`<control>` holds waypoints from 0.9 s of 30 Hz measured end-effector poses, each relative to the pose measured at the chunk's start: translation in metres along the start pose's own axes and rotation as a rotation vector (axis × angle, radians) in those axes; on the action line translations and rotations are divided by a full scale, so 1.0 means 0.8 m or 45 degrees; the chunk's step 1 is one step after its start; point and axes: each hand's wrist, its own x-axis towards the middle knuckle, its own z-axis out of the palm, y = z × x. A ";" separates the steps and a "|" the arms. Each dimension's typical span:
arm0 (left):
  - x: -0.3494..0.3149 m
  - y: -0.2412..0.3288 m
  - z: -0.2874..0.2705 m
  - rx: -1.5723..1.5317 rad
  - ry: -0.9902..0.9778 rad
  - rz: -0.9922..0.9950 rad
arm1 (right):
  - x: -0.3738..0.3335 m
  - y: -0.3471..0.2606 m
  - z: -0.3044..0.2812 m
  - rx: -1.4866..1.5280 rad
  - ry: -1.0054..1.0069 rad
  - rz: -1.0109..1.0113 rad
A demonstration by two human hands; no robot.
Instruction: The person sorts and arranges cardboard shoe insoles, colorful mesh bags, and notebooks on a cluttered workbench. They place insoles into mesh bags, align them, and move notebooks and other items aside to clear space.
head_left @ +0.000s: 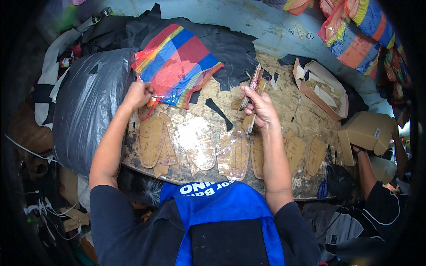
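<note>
A big black plastic bag (88, 102) sits at the far left. The left hand (138, 94) is closed tight, pinching the corner of the striped mesh cloth (177, 66), which lies at the back of the worn wooden table (284, 111). Flat cardboard shoe patterns (151, 142) lie in a row in front. The right hand (259, 106) is closed around a bundle of long thin tools (252, 88), held upright. It looks like the cloth is being pulled flat for marking or cutting. A next move would need one tool picked out and the cloth held firm.
</note>
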 end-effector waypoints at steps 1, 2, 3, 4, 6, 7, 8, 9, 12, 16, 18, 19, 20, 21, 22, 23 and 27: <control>0.003 0.003 -0.011 -0.111 -0.052 -0.049 | -0.004 -0.002 0.001 0.048 -0.023 -0.005; 0.011 0.007 -0.023 -0.133 -0.154 -0.063 | -0.008 -0.003 0.001 0.078 -0.056 0.002; 0.012 0.011 -0.028 -0.015 -0.180 -0.044 | -0.012 -0.005 0.002 0.108 -0.091 0.010; 0.012 0.015 -0.026 0.088 -0.184 -0.013 | -0.017 -0.005 0.002 0.136 -0.125 0.019; 0.010 0.017 -0.017 0.266 -0.166 0.085 | -0.028 -0.005 0.000 0.105 -0.205 0.012; 0.004 0.016 -0.004 0.434 -0.100 0.208 | -0.033 -0.004 -0.002 0.092 -0.243 0.004; 0.004 0.014 0.007 0.461 -0.062 0.229 | -0.038 -0.002 -0.005 0.124 -0.261 0.006; 0.003 0.009 0.015 0.506 -0.060 0.235 | -0.042 0.000 -0.007 0.114 -0.270 0.000; 0.012 -0.005 0.015 0.243 0.037 0.251 | -0.051 0.009 -0.013 0.064 -0.198 -0.022; 0.012 0.002 0.012 -0.080 -0.188 0.141 | -0.053 0.017 -0.019 0.186 -0.100 0.003; 0.002 0.018 0.020 -0.046 -0.242 0.290 | -0.055 0.023 -0.020 0.242 -0.064 0.000; -0.004 0.028 0.026 -0.177 -0.173 0.248 | -0.055 0.025 -0.020 0.280 -0.045 -0.016; -0.005 0.038 0.027 -0.363 -0.073 0.296 | -0.055 0.029 -0.019 0.322 -0.003 -0.011; -0.004 0.050 0.028 -0.507 -0.030 0.237 | -0.056 0.031 -0.019 0.340 0.007 0.003; -0.003 0.059 0.023 -0.544 -0.010 0.194 | -0.056 0.033 -0.019 0.356 0.019 0.022; -0.002 0.066 0.010 -0.555 -0.019 0.080 | -0.058 0.034 -0.019 0.369 0.039 0.058; 0.008 0.121 -0.018 -0.447 0.264 0.096 | -0.076 0.026 -0.015 0.194 -0.070 0.109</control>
